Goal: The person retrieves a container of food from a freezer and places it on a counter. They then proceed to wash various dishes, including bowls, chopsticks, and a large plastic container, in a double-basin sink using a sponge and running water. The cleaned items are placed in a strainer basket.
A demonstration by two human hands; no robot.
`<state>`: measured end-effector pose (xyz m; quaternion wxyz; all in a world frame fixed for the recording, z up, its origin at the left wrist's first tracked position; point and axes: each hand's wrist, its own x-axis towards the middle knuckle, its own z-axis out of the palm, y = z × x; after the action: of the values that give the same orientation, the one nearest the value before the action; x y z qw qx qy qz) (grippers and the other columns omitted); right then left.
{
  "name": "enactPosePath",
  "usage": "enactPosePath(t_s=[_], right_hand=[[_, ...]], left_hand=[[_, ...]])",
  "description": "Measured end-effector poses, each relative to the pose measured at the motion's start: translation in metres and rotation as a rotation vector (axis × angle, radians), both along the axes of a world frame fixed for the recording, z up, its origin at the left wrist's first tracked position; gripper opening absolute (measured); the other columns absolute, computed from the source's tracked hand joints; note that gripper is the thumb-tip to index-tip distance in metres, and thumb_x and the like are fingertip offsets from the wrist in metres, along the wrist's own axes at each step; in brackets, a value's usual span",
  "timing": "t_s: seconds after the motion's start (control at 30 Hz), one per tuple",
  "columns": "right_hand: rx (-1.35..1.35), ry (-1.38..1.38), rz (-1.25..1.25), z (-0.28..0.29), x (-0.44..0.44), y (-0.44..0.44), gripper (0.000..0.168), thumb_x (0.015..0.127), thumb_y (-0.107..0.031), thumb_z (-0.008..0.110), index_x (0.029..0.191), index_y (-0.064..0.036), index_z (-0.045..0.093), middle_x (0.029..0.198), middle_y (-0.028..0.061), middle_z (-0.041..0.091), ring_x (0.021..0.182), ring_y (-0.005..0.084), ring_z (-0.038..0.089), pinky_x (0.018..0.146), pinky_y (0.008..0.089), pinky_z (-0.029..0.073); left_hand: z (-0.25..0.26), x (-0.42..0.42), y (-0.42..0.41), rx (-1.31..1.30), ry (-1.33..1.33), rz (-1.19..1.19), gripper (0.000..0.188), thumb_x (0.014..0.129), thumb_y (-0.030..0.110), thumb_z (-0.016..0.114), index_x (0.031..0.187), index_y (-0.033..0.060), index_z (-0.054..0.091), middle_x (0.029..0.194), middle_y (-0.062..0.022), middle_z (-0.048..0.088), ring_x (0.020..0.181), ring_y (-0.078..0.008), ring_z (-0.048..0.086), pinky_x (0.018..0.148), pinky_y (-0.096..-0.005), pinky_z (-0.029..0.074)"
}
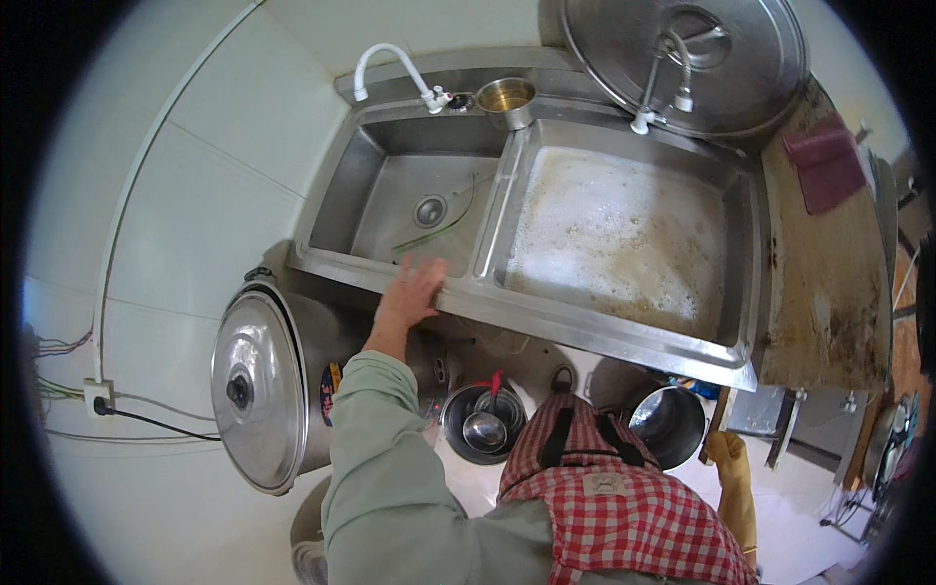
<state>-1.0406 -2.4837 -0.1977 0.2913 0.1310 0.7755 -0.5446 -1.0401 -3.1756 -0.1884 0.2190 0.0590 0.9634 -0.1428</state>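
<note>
My left hand [409, 296], bare and slightly blurred, hovers at the front rim of the left sink basin [395, 183]. Its fingers are spread with nothing in them. Just beyond the fingertips, a thin green stalk [439, 234] lies curved on the basin floor beside the drain [430, 211]. The right basin [740, 241] holds cloudy, foamy water [614, 234]. Low at my right side is my right hand [726, 453] in a yellow glove, near a wooden table leg [720, 413]. Its fingers look curled, but whether they grip anything is hidden.
A white faucet [391, 51] and a metal pot of yellowish liquid [506, 102] stand behind the basins. A large round lid [702, 80] leans at the back right. Below are a big lidded pot [256, 387], a pot with a ladle [484, 431] and another pot [676, 431].
</note>
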Motion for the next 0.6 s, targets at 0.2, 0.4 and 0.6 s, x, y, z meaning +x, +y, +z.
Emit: enactPosePath(t_s=[0.2, 0.4, 0.6], right_hand=[[0.228, -0.099, 0.351, 0.006, -0.031, -0.053, 0.034, 0.091, -0.033, 0.058, 0.084, 0.0, 0.063, 0.065, 0.0023, 0.057, 0.052, 0.0107, 0.051, 0.049, 0.0274, 0.04], [0.254, -0.256, 0.72, -0.027, -0.024, -0.105, 0.029, 0.092, -0.027, 0.057, 0.098, 0.0, 0.067, 0.075, -0.0004, 0.058, 0.065, 0.0081, 0.051, 0.059, 0.0257, 0.043], [0.247, -0.117, 1.095, -0.121, -0.015, -0.182, 0.026, 0.092, -0.027, 0.058, 0.096, -0.003, 0.067, 0.076, -0.0011, 0.057, 0.067, 0.009, 0.051, 0.061, 0.0265, 0.044]], left_hand=[[-0.021, 0.001, -0.026, -0.474, 0.073, 0.502, 0.049, 0.095, 0.032, 0.045, 0.14, 0.0114, 0.043, 0.153, -0.0101, 0.026, 0.143, -0.0271, 0.018, 0.11, -0.0668, 0.01], [-0.075, 0.072, 0.097, 0.388, 0.879, 0.716, 0.043, 0.083, 0.013, 0.058, 0.125, 0.0069, 0.052, 0.131, -0.0154, 0.046, 0.125, -0.0334, 0.041, 0.108, -0.0518, 0.027], [-0.256, 0.322, 0.298, 0.897, 0.589, 1.727, 0.042, 0.081, 0.016, 0.063, 0.119, 0.0001, 0.054, 0.118, -0.0244, 0.053, 0.111, -0.0423, 0.051, 0.093, -0.045, 0.043]])
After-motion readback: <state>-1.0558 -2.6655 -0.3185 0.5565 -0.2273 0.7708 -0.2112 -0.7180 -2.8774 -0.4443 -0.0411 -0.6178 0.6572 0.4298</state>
